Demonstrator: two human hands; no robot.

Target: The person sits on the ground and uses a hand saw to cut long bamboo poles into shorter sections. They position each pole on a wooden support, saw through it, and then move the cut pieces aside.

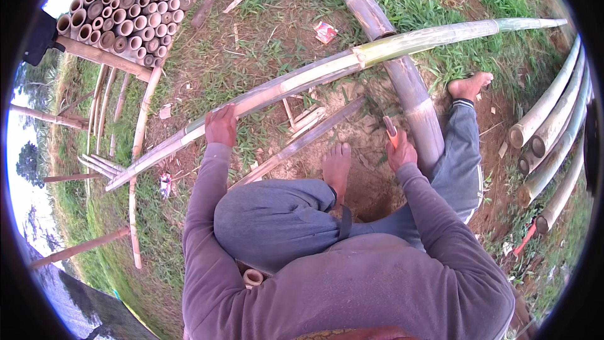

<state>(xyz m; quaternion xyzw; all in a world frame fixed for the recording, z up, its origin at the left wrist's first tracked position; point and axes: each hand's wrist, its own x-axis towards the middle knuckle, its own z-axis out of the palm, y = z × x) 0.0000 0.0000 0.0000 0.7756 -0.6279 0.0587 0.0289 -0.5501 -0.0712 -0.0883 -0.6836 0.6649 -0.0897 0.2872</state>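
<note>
A long bamboo pole (296, 77), pale along its near side and greener toward the right end, rests across a thick bamboo log (420, 110). My left hand (221, 126) is closed around the pole left of the middle. In my right hand (401, 151) is an orange-handled tool (392, 133), held beside the log and apart from the pole. A dark, thin blade seems to run up from its handle, but its kind is hard to make out. Below the pole, a split bamboo strip (308, 140) slants over the soil by my foot.
Several cut bamboo poles (546, 124) lie at the right, near a red tool (525, 238). Short bamboo sections fill a bamboo rack (104, 51) at the upper left. Bamboo offcuts (306, 121) lie between my feet and the pole. A short bamboo tube (252, 277) sits by my left side.
</note>
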